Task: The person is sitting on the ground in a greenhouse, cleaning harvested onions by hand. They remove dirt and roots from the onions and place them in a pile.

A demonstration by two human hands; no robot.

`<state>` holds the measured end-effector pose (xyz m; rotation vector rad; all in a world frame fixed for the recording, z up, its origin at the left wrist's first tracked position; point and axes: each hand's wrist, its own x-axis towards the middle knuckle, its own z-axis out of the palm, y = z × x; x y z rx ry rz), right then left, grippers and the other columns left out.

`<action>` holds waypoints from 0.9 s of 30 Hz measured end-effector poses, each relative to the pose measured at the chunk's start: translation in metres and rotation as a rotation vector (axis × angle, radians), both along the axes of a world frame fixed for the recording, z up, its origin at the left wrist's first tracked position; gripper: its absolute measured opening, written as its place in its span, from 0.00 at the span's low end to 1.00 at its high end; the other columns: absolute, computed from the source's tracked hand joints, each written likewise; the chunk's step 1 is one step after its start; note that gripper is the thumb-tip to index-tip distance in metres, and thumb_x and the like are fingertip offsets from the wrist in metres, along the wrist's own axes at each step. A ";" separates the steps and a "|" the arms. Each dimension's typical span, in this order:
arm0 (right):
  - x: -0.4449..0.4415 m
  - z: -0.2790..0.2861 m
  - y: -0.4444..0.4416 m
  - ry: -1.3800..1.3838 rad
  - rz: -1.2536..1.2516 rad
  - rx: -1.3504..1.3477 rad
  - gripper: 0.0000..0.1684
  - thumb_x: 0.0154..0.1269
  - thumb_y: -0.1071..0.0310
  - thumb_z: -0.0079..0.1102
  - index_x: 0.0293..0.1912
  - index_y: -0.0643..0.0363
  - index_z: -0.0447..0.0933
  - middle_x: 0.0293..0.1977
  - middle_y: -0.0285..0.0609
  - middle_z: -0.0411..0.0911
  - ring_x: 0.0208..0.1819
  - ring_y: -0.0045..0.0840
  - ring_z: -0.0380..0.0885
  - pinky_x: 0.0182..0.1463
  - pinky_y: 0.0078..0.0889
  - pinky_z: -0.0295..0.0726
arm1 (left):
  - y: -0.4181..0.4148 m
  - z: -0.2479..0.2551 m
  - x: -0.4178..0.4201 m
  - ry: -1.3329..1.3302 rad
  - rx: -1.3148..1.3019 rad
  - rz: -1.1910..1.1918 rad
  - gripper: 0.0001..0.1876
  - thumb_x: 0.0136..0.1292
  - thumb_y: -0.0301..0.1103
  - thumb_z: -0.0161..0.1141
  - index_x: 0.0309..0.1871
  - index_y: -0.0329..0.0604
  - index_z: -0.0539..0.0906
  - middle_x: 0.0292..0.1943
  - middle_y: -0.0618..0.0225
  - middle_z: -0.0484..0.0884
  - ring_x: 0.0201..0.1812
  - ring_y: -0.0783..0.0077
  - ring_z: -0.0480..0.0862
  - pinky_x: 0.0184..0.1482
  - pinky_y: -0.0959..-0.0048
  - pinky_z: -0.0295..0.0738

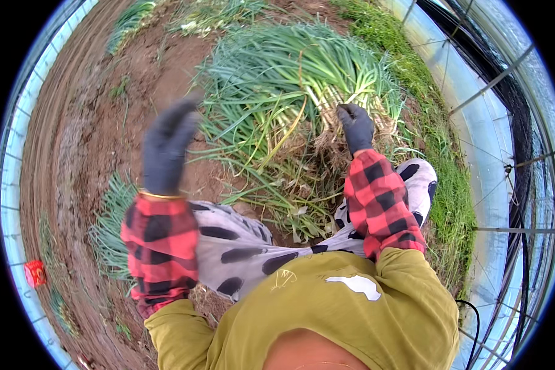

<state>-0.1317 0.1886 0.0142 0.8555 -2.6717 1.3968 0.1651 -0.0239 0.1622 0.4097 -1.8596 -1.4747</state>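
A large heap of green onions (305, 69) lies on the soil before me, leaves to the upper left and rooted white ends towards me. My right hand (356, 127), in a dark glove, is at the roots on the heap's near right side, fingers curled; whether it grips a stalk cannot be made out. My left hand (169, 143), gloved too and blurred, is raised over bare soil left of the heap, with nothing visible in it. Loose leaves and trimmings (300, 203) lie between the heap and my legs.
More green onions (113, 226) lie by my left side, and another bunch (129, 23) is at the upper left. A strip of grass and weeds (444, 185) runs along the plastic greenhouse wall (481, 138) on the right. A red object (35, 274) is at the far left.
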 end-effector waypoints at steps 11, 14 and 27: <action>-0.046 -0.023 -0.039 -0.144 0.264 0.152 0.07 0.52 0.62 0.63 0.30 0.52 0.79 0.22 0.39 0.76 0.23 0.25 0.73 0.27 0.26 0.71 | 0.012 -0.116 -0.129 -0.363 0.142 -0.217 0.14 0.58 0.31 0.60 0.46 0.36 0.80 0.39 0.68 0.82 0.35 0.80 0.78 0.41 0.80 0.73; 0.041 0.003 -0.049 -0.834 0.167 -0.348 0.10 0.53 0.65 0.65 0.24 0.60 0.76 0.15 0.35 0.72 0.13 0.15 0.65 0.15 0.17 0.62 | 0.018 -0.127 -0.154 -0.365 -0.033 -0.211 0.11 0.57 0.32 0.60 0.41 0.36 0.82 0.32 0.68 0.83 0.30 0.80 0.78 0.34 0.81 0.72; 0.118 -0.019 -0.024 -1.055 0.329 -0.305 0.27 0.52 0.49 0.65 0.40 0.64 0.76 0.32 0.43 0.79 0.30 0.30 0.78 0.37 0.29 0.76 | 0.017 -0.151 -0.171 -0.727 -0.155 -0.320 0.16 0.51 0.42 0.64 0.27 0.34 0.82 0.18 0.61 0.79 0.17 0.70 0.76 0.21 0.73 0.70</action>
